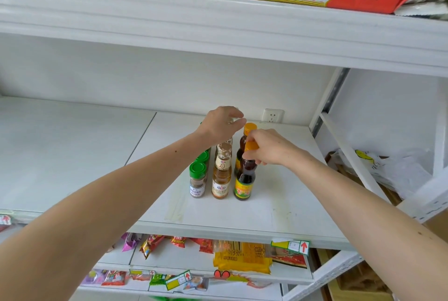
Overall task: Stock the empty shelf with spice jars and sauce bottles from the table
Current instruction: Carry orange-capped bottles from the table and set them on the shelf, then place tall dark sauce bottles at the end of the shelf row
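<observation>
Your two bare arms reach in over the white shelf, whose left part lies bare. On it the stock stands in three short rows that run from front to back. At the left is a row of spice jars; the front spice jar has a green cap, brown powder inside and a white label, and more green caps show close behind it, partly hidden by your left forearm. Just beside it to the right stands the amber sauce bottle with a pale label, the front one of the middle row. Your left hand hovers over the back of that row, fingers curled loosely around the top of a bottle there; you cannot tell from this view whether that grip is really closed on it, since the hand hides the cap. Next to the right is the dark sauce bottle with a yellow and green label, upright on the shelf at the front of the third row. Your right hand is on its orange cap, thumb and fingertips pinching it. Directly behind stands another orange-capped bottle. A wall socket sits on the back panel beyond
</observation>
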`<act>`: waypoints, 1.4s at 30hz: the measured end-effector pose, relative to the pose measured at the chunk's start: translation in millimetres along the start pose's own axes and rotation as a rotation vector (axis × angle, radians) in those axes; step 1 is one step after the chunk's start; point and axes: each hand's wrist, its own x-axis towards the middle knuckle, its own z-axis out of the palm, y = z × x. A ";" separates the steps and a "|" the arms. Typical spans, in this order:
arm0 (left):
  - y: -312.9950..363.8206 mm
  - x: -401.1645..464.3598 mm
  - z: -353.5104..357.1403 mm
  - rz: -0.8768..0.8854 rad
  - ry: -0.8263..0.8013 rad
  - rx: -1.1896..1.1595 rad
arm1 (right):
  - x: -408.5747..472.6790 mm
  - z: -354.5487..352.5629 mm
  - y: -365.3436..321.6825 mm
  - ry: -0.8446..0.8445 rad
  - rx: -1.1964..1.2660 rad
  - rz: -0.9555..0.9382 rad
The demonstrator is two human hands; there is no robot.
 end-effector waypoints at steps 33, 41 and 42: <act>1.4 -403.7 -48.9 -0.663 0.599 0.131 | -190.2 145.5 -170.8 0.173 0.209 -1.054; 35.6 -596.3 -52.6 -0.904 0.822 0.166 | -322.3 218.6 -256.9 -0.028 0.188 -1.353; 42.1 -620.4 -53.2 -0.924 0.837 0.172 | -341.2 227.6 -267.0 -0.050 0.184 -1.381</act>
